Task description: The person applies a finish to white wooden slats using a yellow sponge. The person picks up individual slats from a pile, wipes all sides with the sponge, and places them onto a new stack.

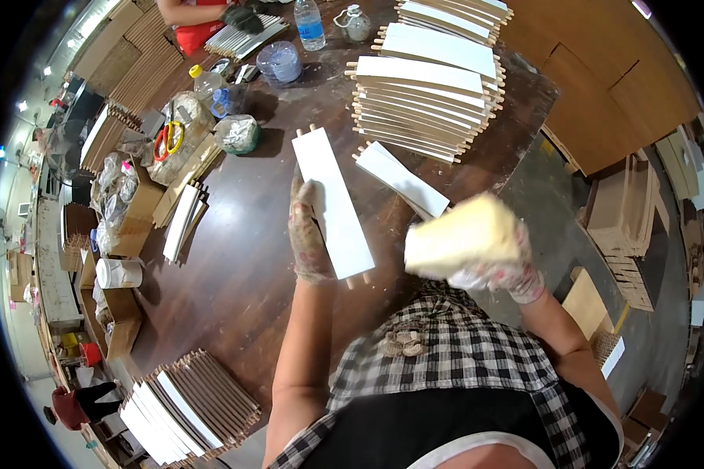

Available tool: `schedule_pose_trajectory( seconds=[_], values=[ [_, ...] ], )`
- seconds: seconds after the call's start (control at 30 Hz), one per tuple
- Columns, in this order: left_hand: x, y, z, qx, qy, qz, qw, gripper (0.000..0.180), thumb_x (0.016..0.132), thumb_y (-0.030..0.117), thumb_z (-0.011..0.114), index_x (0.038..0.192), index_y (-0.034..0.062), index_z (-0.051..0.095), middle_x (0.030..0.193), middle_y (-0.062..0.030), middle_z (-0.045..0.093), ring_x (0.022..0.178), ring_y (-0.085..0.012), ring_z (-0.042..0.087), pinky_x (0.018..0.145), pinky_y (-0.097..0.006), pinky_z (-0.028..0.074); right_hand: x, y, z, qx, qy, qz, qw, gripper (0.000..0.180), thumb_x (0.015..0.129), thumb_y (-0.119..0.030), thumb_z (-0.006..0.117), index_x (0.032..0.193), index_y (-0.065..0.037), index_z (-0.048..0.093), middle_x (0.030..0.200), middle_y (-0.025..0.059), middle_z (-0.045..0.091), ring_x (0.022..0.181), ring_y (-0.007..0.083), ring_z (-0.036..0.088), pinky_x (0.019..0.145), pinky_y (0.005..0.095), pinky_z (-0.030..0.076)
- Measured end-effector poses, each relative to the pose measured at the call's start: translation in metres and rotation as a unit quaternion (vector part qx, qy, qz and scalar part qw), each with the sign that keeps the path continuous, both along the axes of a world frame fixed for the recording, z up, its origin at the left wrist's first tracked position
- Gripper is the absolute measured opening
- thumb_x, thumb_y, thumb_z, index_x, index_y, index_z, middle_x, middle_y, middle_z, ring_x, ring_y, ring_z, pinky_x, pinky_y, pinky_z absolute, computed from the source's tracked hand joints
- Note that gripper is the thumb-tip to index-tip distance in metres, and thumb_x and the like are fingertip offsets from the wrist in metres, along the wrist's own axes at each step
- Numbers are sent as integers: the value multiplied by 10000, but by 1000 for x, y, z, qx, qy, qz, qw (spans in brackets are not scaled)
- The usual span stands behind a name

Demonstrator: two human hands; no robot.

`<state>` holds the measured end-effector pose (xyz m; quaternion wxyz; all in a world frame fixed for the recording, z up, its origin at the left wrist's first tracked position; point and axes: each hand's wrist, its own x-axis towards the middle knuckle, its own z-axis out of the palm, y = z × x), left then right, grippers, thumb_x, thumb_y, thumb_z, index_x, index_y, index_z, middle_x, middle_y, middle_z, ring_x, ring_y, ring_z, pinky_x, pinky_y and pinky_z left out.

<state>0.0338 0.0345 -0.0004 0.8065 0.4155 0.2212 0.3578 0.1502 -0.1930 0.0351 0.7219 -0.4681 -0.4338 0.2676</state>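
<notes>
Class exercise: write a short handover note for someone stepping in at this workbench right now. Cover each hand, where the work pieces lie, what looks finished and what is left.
Left hand, gloved, lies flat on the left edge of a white panel with wooden dowels at both ends, on the dark wooden table.
Right hand, gloved, grips a pale yellow block, lifted beside the panel.
A second white panel lies just right of the first.
Big stack of dowelled panels at the far side; another stack at the near left corner.
Which stack is finished cannot be told; the panel under the left hand is the one in work.
</notes>
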Motion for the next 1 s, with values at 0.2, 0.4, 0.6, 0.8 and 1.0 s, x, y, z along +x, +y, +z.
schedule_pose_trajectory(
  seconds=[0.2, 0.4, 0.6, 0.8, 1.0],
  values=[
    [3, -22, 25, -165, -38, -55, 984, 429, 928, 428, 435, 1071, 33, 519, 808, -129, 622, 665, -206, 616, 567, -311, 523, 11, -2, -3, 7, 182, 13, 983, 657, 731, -174, 735, 1277, -11, 408, 1212, 159, 522, 1079, 265, 557, 900, 388, 498],
    [-3, -30, 36, -184, -58, -57, 980, 446, 930, 434, 433, 1123, 40, 509, 878, -106, 631, 733, -188, 619, 584, -290, 535, 12, 17, 4, 53, -28, -97, 994, 467, 749, -98, 711, 1158, -4, 506, 1085, 150, 595, 955, 235, 612, 832, 352, 536],
    [-6, -37, 29, -147, -83, -86, 982, 443, 950, 391, 398, 1241, 61, 441, 1047, -115, 595, 855, -192, 610, 672, -304, 542, -9, 31, 26, 121, 83, -15, 989, 441, 806, -76, 639, 1211, -12, 477, 1111, 147, 579, 983, 273, 594, 856, 397, 512],
    [-8, -53, 10, -68, -81, -179, 978, 529, 944, 423, 397, 1259, -2, 410, 1136, -154, 561, 984, -223, 597, 747, -336, 553, -36, 84, 16, 84, -77, -62, 992, 629, 675, -76, 766, 1230, -67, 469, 1104, 86, 588, 980, 187, 603, 863, 324, 518],
    [-3, -68, 53, -216, -31, -248, 944, 387, 902, 298, 524, 1150, 0, 513, 999, -96, 617, 871, -204, 607, 726, -326, 520, 42, 123, 38, -94, -179, -224, 953, 577, 715, -231, 752, 1194, -58, 482, 1021, 67, 592, 919, 190, 606, 812, 321, 529]
  ],
)
